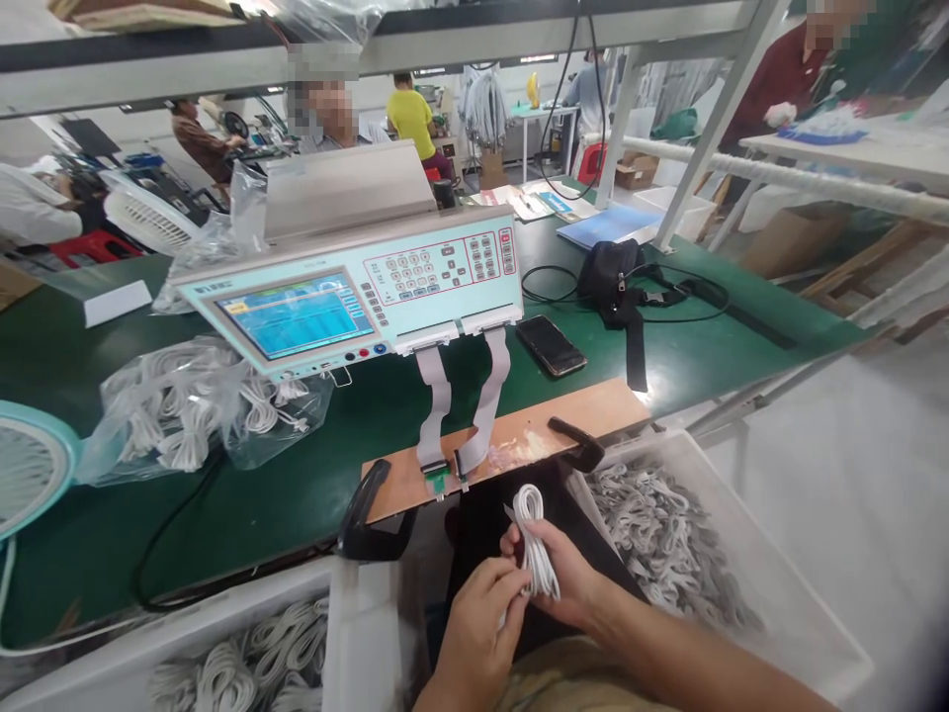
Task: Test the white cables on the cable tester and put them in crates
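At bottom centre, the right hand (574,583) grips a coiled cable (535,544) while the left hand (478,628) pinches its lower strands. A loose pinch risks uncoiling. Beyond, a snagged strand could tug the ribbons (464,405) under the tester (348,287).

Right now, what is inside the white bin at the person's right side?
The white bin holds a loose heap of coiled white cables. Its bottom is covered by them, so anything underneath cannot be seen.
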Motion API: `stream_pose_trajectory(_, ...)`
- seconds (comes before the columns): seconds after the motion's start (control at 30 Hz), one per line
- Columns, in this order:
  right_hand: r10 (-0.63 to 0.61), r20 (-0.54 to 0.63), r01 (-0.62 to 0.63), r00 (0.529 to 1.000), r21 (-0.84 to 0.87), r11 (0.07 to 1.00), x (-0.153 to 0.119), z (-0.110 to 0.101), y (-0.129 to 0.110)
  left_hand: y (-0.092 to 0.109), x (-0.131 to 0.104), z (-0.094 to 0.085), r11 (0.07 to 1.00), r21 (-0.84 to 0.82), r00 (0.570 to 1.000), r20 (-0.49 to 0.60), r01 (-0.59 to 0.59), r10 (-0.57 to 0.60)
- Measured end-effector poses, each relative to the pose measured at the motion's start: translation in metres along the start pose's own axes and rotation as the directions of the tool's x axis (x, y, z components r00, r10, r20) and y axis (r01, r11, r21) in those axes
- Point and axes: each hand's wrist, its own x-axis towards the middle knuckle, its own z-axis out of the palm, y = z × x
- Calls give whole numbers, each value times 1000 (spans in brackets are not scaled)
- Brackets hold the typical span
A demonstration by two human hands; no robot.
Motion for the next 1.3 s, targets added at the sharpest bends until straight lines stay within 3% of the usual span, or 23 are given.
stream_pose_trajectory(0.07, -22, -108, 0, 994, -193, 981, 0, -3, -2, 0, 1, -5, 999, -36, 1000, 8, 1, -1)
stream_pose_trajectory(0.13, -221, -181, 98, 958, -519, 849, -2, -4, -4, 1, 2, -11, 997, -81, 1000, -10, 20, -21)
stream_pose_trajectory(0.17, -375, -135, 186, 917, -686, 704, -4, -3, -5, 1, 2, -13, 994, -102, 999, -33, 40, -43)
stream_pose_trajectory(0.23, -582, 148, 383, 799, -872, 305, -11, 0, -9, 2, 4, -16, 983, -149, 987, -106, 108, -124)
stream_pose_trajectory(0.3, -525, 468, 546, 711, -838, -7, -20, 7, -14, 2, 5, -15, 953, -219, 947, -194, 211, -255)
stream_pose_trajectory(0.37, -345, 662, 657, 665, -739, -152, -27, 16, -21, 1, 7, -11, 898, -309, 881, -258, 314, -397)
stream_pose_trajectory(0.47, -173, 746, 698, 643, -664, -269, -33, 28, -29, -3, 8, -5, 828, -390, 796, -296, 404, -528)
stream_pose_trajectory(0.57, -120, 767, 697, 630, -627, -347, -30, 36, -30, -5, 11, -2, 821, -377, 768, -327, 428, -551)
stream_pose_trajectory(0.67, -245, 714, 661, 656, -700, -271, -19, 40, -26, -4, 16, -4, 815, -381, 757, -335, 436, -561)
stream_pose_trajectory(0.8, -475, 482, 556, 737, -831, 21, 5, 43, -22, -6, 23, -10, 803, -419, 745, -343, 424, -573)
stream_pose_trajectory(0.93, -475, 322, 487, 819, -827, 281, 29, 45, -18, -19, 26, -13, 737, -503, 640, -393, 451, -660)
stream_pose_trajectory(1.03, -476, 244, 441, 845, -822, 361, 40, 48, -14, -28, 27, -15, 667, -591, 563, -390, 454, -729)
stream_pose_trajectory(1.1, -480, 195, 414, 855, -814, 407, 45, 51, -11, -32, 28, -16, 637, -629, 545, -374, 447, -751)
stream_pose_trajectory(1.3, -474, 171, 419, 864, -767, 486, 47, 56, -11, -36, 30, -25, 645, -619, 576, -351, 449, -738)
